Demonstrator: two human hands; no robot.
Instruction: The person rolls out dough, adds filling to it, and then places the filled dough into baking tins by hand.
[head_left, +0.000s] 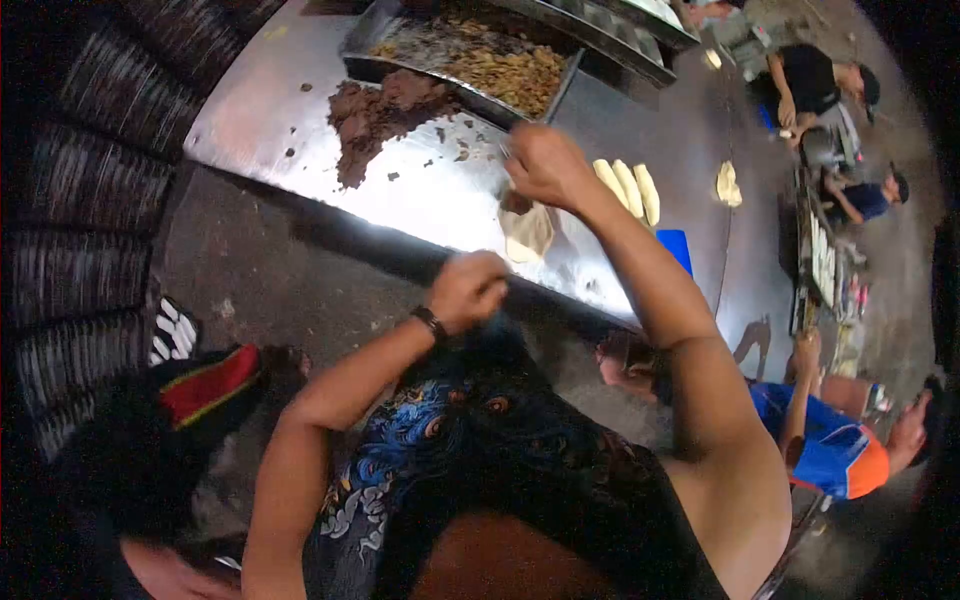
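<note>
A flattened piece of pale dough (527,238) lies near the table's front edge, with a dab of brown filling on its far part. Just above it my right hand (548,165) is closed in a fist; what it grips, if anything, is hidden. My left hand (468,292) hovers in front of the edge, left of the dough, its fingers curled and slightly blurred; I cannot make out anything in them. To the left of my right hand spreads a crumbly heap of brown filling (385,112). Several pale dough rolls (627,190) lie side by side to its right.
Behind the filling stands a metal tray (575,80) of brownish bits. A blue flat object (675,250) and a lump of dough (729,185) lie rightward on the metal table (245,120). Dark stacked racks (85,240) stand left. Several people work at right, one in a blue-and-orange shirt (835,450).
</note>
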